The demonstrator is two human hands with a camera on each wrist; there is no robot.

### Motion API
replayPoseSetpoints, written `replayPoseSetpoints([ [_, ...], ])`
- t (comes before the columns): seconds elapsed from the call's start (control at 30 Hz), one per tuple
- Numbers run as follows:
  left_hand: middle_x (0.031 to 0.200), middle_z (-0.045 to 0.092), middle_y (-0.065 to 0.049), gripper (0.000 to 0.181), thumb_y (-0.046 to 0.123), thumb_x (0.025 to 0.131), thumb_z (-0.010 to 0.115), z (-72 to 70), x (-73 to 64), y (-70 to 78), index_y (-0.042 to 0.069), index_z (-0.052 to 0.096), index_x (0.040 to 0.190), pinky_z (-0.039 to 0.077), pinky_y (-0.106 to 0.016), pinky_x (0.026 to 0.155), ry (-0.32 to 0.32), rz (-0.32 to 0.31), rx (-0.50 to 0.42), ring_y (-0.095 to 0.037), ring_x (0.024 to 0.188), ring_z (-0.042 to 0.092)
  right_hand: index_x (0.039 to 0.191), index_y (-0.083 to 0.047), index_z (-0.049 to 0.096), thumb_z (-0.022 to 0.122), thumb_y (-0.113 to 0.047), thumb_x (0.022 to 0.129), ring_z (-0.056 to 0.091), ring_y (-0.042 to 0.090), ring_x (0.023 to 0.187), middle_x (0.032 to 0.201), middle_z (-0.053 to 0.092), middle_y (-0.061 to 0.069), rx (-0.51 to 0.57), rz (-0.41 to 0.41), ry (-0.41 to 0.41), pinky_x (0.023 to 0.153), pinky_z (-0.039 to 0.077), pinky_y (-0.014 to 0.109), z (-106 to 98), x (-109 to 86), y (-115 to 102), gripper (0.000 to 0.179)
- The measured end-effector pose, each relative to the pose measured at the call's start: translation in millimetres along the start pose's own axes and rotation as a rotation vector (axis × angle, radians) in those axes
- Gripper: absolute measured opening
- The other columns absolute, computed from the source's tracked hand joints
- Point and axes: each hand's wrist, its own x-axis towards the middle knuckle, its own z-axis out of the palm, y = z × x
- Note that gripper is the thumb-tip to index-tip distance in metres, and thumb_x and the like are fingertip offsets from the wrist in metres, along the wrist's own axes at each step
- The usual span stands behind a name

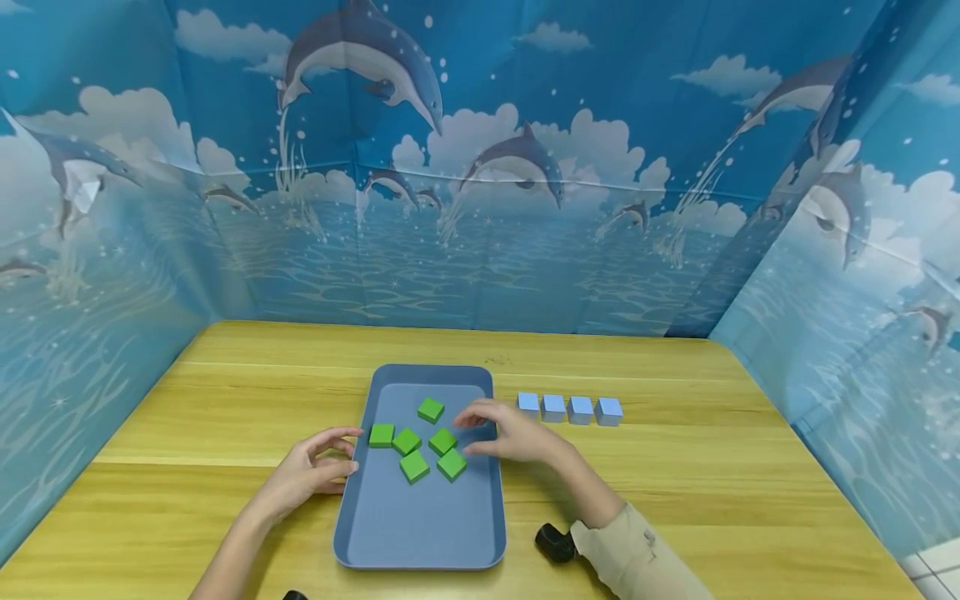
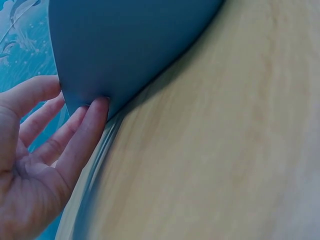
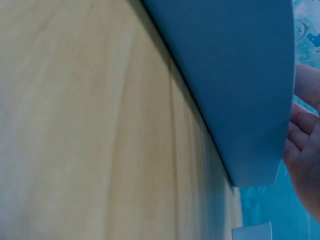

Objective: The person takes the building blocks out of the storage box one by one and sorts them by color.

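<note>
Several green blocks (image 1: 414, 467) lie loosely grouped in the upper half of a blue-grey tray (image 1: 420, 533). My left hand (image 1: 303, 473) is at the tray's left side; in the left wrist view its fingertips (image 2: 97, 111) touch the outer wall, without wrapping round the rim. Over the right rim reaches my right hand (image 1: 513, 432), fingers loosely bent, thumb apart from the index finger, nothing visible between them. Its fingertips are just right of the nearest green blocks. In the right wrist view the tray wall (image 3: 235, 90) hides part of this hand.
A row of several light blue-grey blocks (image 1: 580, 410) stands on the wooden table (image 1: 675, 500), right of the tray and close behind the right hand. A black object (image 1: 555, 543) is by the right sleeve (image 1: 637, 550). A dolphin-print curtain (image 1: 480, 250) encloses the table's back and sides.
</note>
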Motion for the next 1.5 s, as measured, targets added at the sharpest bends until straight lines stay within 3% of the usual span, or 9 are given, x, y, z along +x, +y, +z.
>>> replayPoseSetpoints([
  [0.57, 0.111, 0.042, -0.022, 0.056, 0.012, 0.086, 0.062, 0.5, -0.3, 0.6, -0.002, 0.038, 0.134, 0.055, -0.038, 0.073, 0.007, -0.008, 0.014, -0.019, 0.085, 0.060, 0.108, -0.009, 0.062, 0.071, -0.019, 0.080, 0.055, 0.016, 0.098, 0.106, 0.058, 0.000, -0.095, -0.008, -0.162, 0.085, 0.047, 0.025, 2.1, 7.9, -4.5, 0.032],
  [0.9, 0.111, 0.042, -0.021, 0.056, 0.012, 0.086, 0.063, 0.0, 0.7, 0.5, -0.002, 0.038, 0.134, 0.054, -0.037, 0.073, 0.006, -0.015, 0.023, -0.018, 0.085, 0.061, 0.108, -0.009, 0.062, 0.072, -0.019, 0.079, 0.053, 0.012, 0.093, 0.104, 0.058, 0.000, -0.156, 0.016, -0.190, 0.081, 0.046, 0.020, 4.2, 8.4, -7.8, 0.032],
  [1.5, 0.110, 0.041, -0.019, 0.056, 0.012, 0.086, 0.063, 0.6, 0.5, 0.5, -0.003, 0.038, 0.134, 0.054, -0.037, 0.074, 0.009, -0.021, 0.017, -0.018, 0.085, 0.061, 0.106, -0.011, 0.063, 0.073, -0.018, 0.077, 0.053, 0.009, 0.089, 0.101, 0.060, -0.003, -0.167, 0.015, -0.222, 0.079, 0.046, 0.018, 6.5, 8.0, -10.5, 0.031],
])
